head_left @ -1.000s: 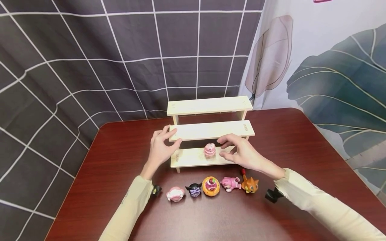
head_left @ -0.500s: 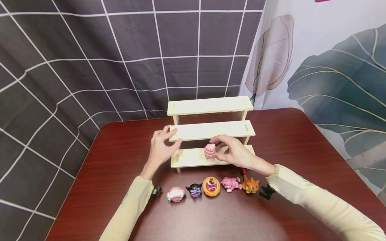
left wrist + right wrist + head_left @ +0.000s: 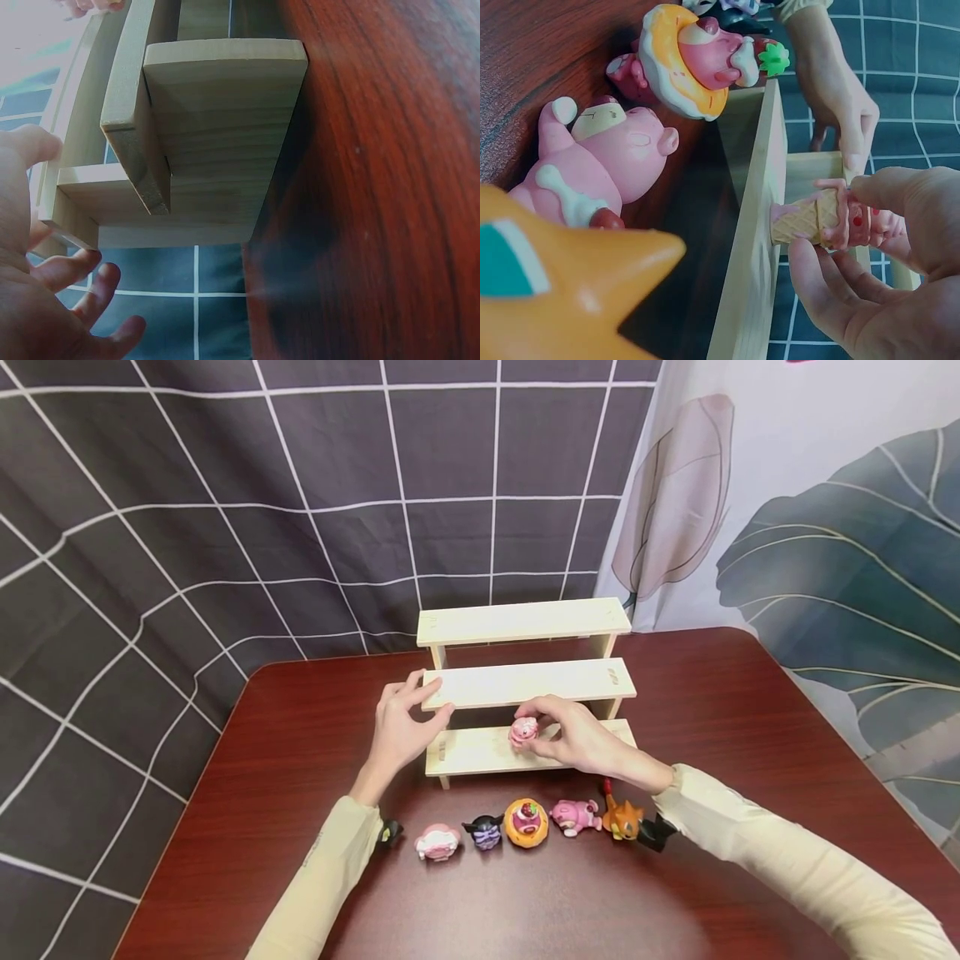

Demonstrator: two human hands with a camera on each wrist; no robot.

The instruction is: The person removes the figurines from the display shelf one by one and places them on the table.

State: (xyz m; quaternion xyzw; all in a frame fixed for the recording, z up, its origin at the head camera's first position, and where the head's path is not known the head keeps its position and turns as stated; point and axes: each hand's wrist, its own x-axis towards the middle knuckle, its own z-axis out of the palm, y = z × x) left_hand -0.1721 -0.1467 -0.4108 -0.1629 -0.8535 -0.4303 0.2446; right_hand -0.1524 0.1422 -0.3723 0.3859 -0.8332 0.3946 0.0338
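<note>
A three-tier wooden shelf stands on the table. My left hand pinches the left end of its middle board, thumb at the front and fingers behind. On the lowest board is a pink ice-cream cone figurine, and my right hand holds it between thumb and fingers. The right wrist view shows the figurine's waffle cone with its base at the board, the pink top partly covered by the fingers. In the left wrist view, the left thumb lies against the board's edge.
Before the shelf several toy figures stand in a row: a white-and-pink one, a black-and-purple one, an orange ring-shaped one, a pink bear and an orange one. A dark checked curtain hangs behind.
My right hand has moved left and taken hold of the ice-cream cone figurine, which now leans slightly. The left hand stays on the shelf.
</note>
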